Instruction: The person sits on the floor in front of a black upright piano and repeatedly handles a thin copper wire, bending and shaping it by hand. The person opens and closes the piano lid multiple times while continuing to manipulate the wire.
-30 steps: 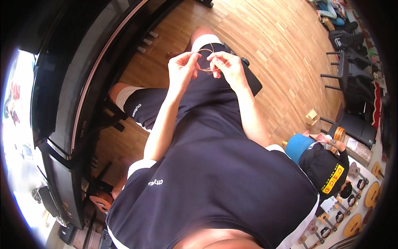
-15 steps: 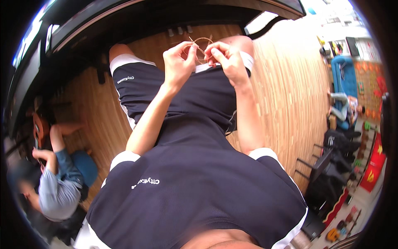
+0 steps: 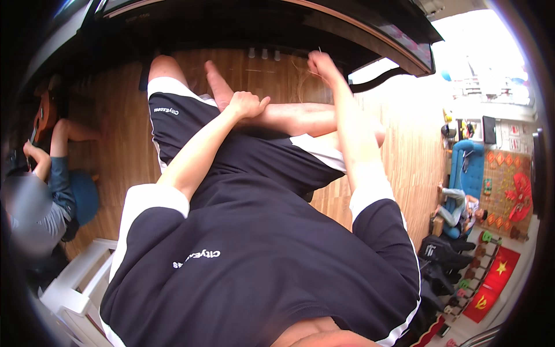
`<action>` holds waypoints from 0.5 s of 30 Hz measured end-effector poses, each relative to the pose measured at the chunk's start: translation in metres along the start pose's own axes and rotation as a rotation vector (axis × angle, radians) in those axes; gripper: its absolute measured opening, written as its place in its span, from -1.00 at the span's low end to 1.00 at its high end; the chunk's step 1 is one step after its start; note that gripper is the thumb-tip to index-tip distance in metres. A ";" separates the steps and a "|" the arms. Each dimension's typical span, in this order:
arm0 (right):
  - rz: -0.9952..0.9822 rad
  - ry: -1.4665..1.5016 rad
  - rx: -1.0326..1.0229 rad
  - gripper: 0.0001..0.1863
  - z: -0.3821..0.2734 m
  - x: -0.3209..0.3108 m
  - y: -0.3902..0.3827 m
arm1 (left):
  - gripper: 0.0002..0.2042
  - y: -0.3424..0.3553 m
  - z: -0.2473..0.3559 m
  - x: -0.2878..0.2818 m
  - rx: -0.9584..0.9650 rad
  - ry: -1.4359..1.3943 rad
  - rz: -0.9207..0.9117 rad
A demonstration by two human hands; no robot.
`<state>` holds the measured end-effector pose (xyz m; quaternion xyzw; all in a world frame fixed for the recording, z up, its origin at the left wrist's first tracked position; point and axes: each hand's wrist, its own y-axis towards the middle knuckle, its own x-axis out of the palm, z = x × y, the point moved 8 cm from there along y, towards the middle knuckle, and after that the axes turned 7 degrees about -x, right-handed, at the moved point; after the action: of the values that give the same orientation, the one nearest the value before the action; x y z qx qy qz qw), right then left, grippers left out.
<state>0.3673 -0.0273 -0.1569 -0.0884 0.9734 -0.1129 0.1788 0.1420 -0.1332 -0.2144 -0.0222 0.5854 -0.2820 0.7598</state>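
We saw the right hand (image 3: 322, 65) raised in front of the black piano (image 3: 260, 26), somewhat above the wooden floor (image 3: 130, 150); its fingers were curled together and pinched a thin string (image 3: 299, 87), which hung in loose, faint loops just to the left of the hand; a short pale end appeared to stick up above the knuckles; we could not tell which fingertips did the pinching, because they were small and blurred.

The left hand (image 3: 247, 105) rested on the crossed bare leg (image 3: 295, 118), near the ankle, and its thumb pointed to the right; we could not tell how tightly its fingers were bent, because their undersides were hidden; the string was well apart from this hand.

We noticed three pale pedals (image 3: 265, 54) under the piano, to the left of the string; the dark shorts (image 3: 254, 159) with white hems covered the thighs; at the left, another person sat on a blue stool (image 3: 85, 196) with a brown guitar (image 3: 45, 118); a white chair (image 3: 72, 298) stood nearer to us; at the far right, someone sat by a blue sofa (image 3: 467, 159).
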 end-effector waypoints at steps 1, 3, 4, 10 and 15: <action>0.058 -0.031 0.155 -0.77 0.042 -0.006 -0.016 | -0.29 -0.009 -0.002 -0.001 -0.036 -0.002 0.033; 0.106 0.157 0.313 -0.80 0.104 -0.016 -0.027 | -0.28 -0.028 0.004 0.002 -0.070 -0.004 0.070; 0.098 0.163 0.332 -0.81 0.121 -0.023 -0.031 | -0.29 -0.034 0.003 0.011 -0.084 -0.001 0.082; 0.068 0.205 0.305 -0.85 0.108 -0.007 -0.020 | -0.57 -0.043 0.022 0.002 -0.055 -0.081 0.028; 0.075 0.226 0.037 -0.80 0.033 0.010 -0.024 | -0.54 0.004 -0.007 -0.064 -0.062 0.095 -0.034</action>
<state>0.3733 -0.0584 -0.1841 -0.0352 0.9877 -0.1332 0.0739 0.1277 -0.0989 -0.1620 -0.0422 0.6290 -0.2770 0.7252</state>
